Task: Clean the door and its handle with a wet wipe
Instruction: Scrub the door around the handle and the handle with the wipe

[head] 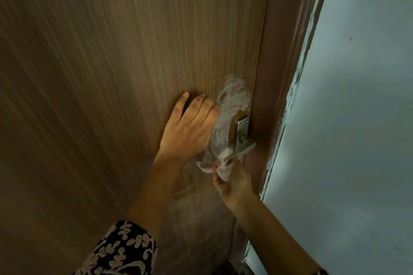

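Note:
A brown wood-grain door [111, 62] fills the view. Its metal lever handle [240, 152] and backplate sit near the right edge. My left hand [192, 127] lies flat on the door just left of the handle, fingers spread. My right hand [232, 181] is below the lever, fingers pinched on a white wet wipe [223, 164] that touches the lever's free end. Whitish smear marks [232, 100] curve across the door above and left of the handle.
The reddish-brown door frame [283, 56] runs along the door's right edge. Beyond it is a pale grey-blue wall [357, 107] with rough paint along its border. A patterned black sleeve [120, 252] covers my left forearm.

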The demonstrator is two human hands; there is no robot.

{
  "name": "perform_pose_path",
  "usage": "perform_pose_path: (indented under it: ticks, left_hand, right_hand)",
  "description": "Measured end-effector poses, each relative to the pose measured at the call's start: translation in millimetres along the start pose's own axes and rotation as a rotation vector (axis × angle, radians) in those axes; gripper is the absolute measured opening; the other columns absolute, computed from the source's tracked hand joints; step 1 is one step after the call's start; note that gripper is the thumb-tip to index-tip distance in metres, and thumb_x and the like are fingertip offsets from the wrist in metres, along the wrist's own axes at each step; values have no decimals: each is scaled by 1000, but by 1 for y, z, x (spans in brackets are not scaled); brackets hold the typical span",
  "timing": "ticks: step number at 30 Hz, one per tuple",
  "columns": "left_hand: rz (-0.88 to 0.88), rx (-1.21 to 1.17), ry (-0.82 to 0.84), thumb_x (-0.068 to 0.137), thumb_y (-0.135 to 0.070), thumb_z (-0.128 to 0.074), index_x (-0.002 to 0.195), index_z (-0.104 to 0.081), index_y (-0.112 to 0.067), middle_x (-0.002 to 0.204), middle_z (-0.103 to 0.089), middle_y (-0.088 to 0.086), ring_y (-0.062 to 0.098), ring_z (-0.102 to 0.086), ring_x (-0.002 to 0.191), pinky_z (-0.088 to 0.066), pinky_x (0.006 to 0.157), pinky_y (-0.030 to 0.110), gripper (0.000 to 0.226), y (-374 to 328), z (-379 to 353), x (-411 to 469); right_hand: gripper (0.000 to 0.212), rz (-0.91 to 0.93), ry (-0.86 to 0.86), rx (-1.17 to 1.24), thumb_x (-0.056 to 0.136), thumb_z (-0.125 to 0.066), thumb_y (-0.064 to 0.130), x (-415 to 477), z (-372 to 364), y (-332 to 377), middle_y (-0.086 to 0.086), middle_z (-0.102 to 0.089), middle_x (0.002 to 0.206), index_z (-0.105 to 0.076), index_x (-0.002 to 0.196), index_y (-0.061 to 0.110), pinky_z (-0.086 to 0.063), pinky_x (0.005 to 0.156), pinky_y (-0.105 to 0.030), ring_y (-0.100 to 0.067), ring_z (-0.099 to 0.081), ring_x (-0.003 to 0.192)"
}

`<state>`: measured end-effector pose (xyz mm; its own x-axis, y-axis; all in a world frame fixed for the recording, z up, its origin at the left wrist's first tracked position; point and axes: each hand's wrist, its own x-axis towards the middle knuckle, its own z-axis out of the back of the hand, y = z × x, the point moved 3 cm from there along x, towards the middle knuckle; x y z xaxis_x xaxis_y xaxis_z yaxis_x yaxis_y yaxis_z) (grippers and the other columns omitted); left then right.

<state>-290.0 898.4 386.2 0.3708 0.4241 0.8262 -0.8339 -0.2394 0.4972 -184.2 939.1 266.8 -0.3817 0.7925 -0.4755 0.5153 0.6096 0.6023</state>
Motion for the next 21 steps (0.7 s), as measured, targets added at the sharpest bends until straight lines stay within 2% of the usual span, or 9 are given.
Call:
perform_pose_path:
  ticks: [3, 6, 8, 9, 13, 14, 16, 18, 21]
  left_hand:
    - [3, -2, -1, 94, -24, -46, 120, -51, -14, 118, -63, 6, 22, -46, 118, -26, 111, 46, 28, 0, 0, 0]
    - [-1, -2, 0, 94, -24, -47, 121, -51, -14, 119, -63, 6, 22, -45, 119, -26, 111, 46, 29, 0, 0, -1]
    - [2, 1, -2, 93, -24, -48, 120, -51, -14, 119, -63, 6, 22, -45, 119, -26, 111, 46, 29, 1, 0, -1]
    - [2, 3, -2, 93, -24, -49, 120, -51, -14, 119, -63, 6, 22, -45, 119, -26, 111, 46, 29, 0, 0, -1]
    - [3, 2, 6, 92, -25, -51, 121, -51, -14, 120, -62, 6, 22, -45, 119, -25, 112, 46, 31, 0, -1, -1]
    - [4, 5, 2, 92, -24, -50, 121, -51, -14, 120, -62, 6, 22, -45, 119, -25, 111, 46, 30, 0, -1, -1]
    - [10, 9, -9, 92, -24, -49, 120, -52, -14, 119, -62, 6, 22, -45, 118, -26, 111, 46, 30, 1, 0, -1]
    - [17, 0, -21, 93, -23, -48, 119, -52, -14, 117, -63, 6, 22, -46, 117, -27, 111, 45, 28, 1, 0, -1]
    - [14, -19, -21, 94, -23, -49, 119, -52, -14, 117, -63, 5, 22, -47, 117, -28, 110, 45, 27, 1, 1, 0]
  right_hand:
    - [46, 316, -158, -361, 91, -44, 31, 3, 15, 14, -9, -58, 108, -45, 129, 5, -50, 91, -44, -16, -55, 88]
    - [24, 484, -339, -411, 92, -52, 22, 7, 27, 37, -20, -64, 104, -61, 106, 5, -50, 92, -50, -24, -60, 86]
    - [4, 574, -446, -356, 87, -62, 19, 11, 33, 51, -8, -68, 97, -66, 88, 17, -52, 91, -45, -24, -64, 93]
    - [2, 613, -457, -363, 85, -65, 18, 10, 31, 57, -4, -68, 95, -66, 87, 18, -53, 90, -41, -22, -65, 94]
    - [11, 701, -255, -404, 85, -63, 4, -1, 20, 45, 2, -64, 87, -62, 88, 14, -51, 77, -23, 2, -63, 77]
    - [12, 718, -217, -454, 84, -63, 2, -4, 19, 37, 1, -65, 90, -62, 89, 13, -51, 74, -17, 4, -62, 79]
    - [14, 725, -162, -526, 83, -64, 2, -9, 19, 22, -3, -66, 98, -64, 96, 6, -52, 71, -9, -4, -63, 89]
    - [13, 768, -193, -573, 85, -62, 3, -10, 18, 25, -8, -65, 105, -62, 98, 3, -48, 72, -5, -14, -62, 95]
    - [15, 845, -380, -727, 91, -52, 6, -4, 13, 56, -10, -64, 112, -62, 102, 7, -42, 87, -19, -21, -58, 105]
